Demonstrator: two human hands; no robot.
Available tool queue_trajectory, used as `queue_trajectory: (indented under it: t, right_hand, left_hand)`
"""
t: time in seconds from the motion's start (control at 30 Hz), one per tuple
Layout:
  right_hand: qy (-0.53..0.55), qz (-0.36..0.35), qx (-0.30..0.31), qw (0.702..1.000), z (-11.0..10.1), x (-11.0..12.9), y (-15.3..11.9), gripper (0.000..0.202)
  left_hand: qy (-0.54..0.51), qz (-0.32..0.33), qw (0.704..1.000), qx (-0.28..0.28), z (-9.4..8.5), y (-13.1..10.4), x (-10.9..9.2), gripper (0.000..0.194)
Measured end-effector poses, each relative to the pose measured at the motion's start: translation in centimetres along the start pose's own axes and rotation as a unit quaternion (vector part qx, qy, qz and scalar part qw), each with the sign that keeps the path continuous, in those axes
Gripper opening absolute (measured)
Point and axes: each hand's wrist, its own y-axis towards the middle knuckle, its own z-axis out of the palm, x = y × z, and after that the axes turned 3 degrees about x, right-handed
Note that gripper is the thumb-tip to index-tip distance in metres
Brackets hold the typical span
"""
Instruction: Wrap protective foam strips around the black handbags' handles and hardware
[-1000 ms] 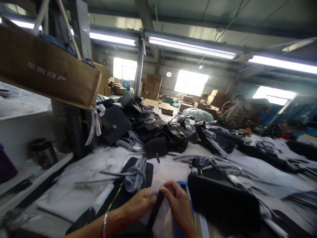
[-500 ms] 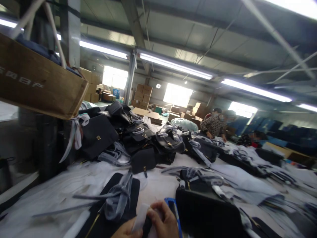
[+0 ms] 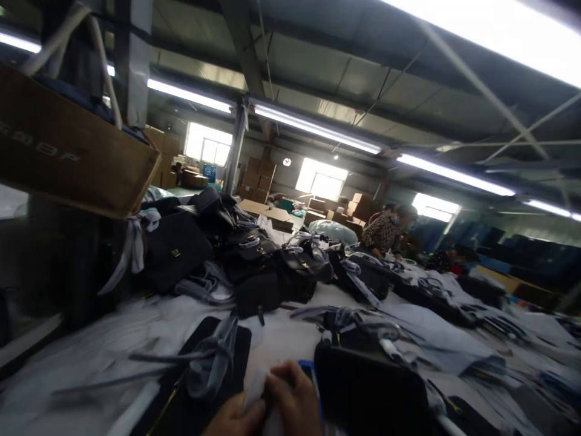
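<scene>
"What were the hands holding?"

"The left hand [image 3: 236, 416] pinched a white wrapping [image 3: 255, 387], thumb pressed along it, and the right hand [image 3: 297, 401] had its bent fingers closed on a dark piece [image 3: 269, 398] right against it."

"How did they look?"

"The wrapping was thin, pale and slightly see-through, standing up past the left thumb. The dark piece looked black and narrow (blur and fingers hid most of it, so I couldn't tell its full shape)."

"And where were they?"

"Low in the view, between the two hands, at the near side of the counter [image 3: 278, 340]. A black bag with a gold zip [image 3: 239, 348] lay to the left, a bulkier black bag [image 3: 372, 387] sat to the right, and a blue-edged object [image 3: 313, 374] showed just beyond the right hand."
</scene>
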Motion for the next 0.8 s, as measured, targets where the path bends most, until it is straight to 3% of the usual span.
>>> queue_trajectory:
  t: [0.13, 0.27, 0.57, 0.8]
  right_hand:
    - [-0.015, 0.007, 0.023, 1.0, -0.6, 1.5, -0.4, 0.024]
    - [0.013, 0.03, 0.039, 0.999, -0.8, 1.2, -0.4, 0.025]
    - [0.1, 0.059, 0.06, 0.991, -1.2, 0.9, -0.3, 0.03]
    - [0.088, 0.069, 0.047, 0.993, -1.0, 0.6, -0.4, 0.033]
  left_hand:
    - [-0.008, -0.005, 1.0, -0.002, 0.6, -1.1, 0.4, 0.054]
    - [-0.005, -0.001, 1.0, -0.011, 0.7, -1.2, 0.1, 0.05]
    - [-0.049, -0.04, 0.998, 0.03, 0.3, -1.6, -0.8, 0.048]
    - [-0.046, -0.043, 0.998, 0.029, 0.4, -1.8, -0.2, 0.046]
